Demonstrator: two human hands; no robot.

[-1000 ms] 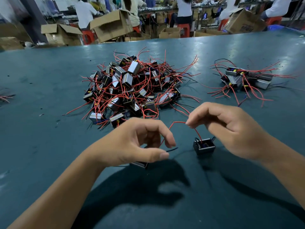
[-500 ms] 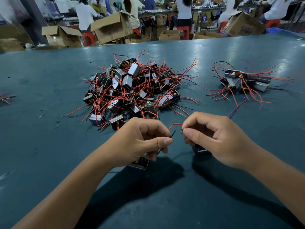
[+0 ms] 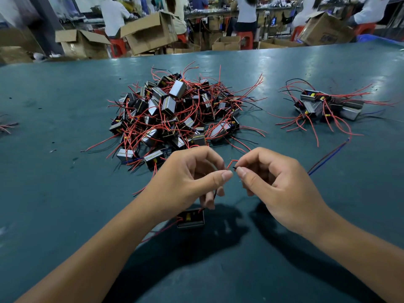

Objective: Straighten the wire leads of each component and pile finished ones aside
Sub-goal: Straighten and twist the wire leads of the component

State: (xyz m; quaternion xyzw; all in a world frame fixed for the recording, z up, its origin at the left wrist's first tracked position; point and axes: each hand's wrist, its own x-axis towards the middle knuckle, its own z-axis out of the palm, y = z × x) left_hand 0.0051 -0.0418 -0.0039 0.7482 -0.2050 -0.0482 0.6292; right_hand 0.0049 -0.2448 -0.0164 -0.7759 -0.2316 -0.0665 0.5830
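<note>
Small box-shaped component [image 3: 190,218], black body with metal band and yellow spot, flat on teal desk [image 3: 54,193] just below left hand [image 3: 185,182]; long axis roughly left-right, leads rising from its top toward the hands. Left hand: fingers [image 3: 226,174] curled, thumb and forefinger pinching a thin black lead [image 3: 215,193] that runs down to the component. Right hand [image 3: 275,184]: fingers curled, thumb and forefinger pinching the lead tip, thumb tips of both hands nearly touching. Short red lead [image 3: 231,162] arching up between the two pinches.

Large unsorted heap [image 3: 175,114] beyond the hands, mid-desk: same boxy parts, shiny grey metal casings, tangled red and black wires splaying in all directions. Smaller pile [image 3: 328,106] well apart at far right, wires fanning outward. Loose blue-and-red wire pair [image 3: 328,158] lying diagonally right of the right hand. Open cardboard boxes [image 3: 150,31] past the far desk edge; printing on them not readable.
</note>
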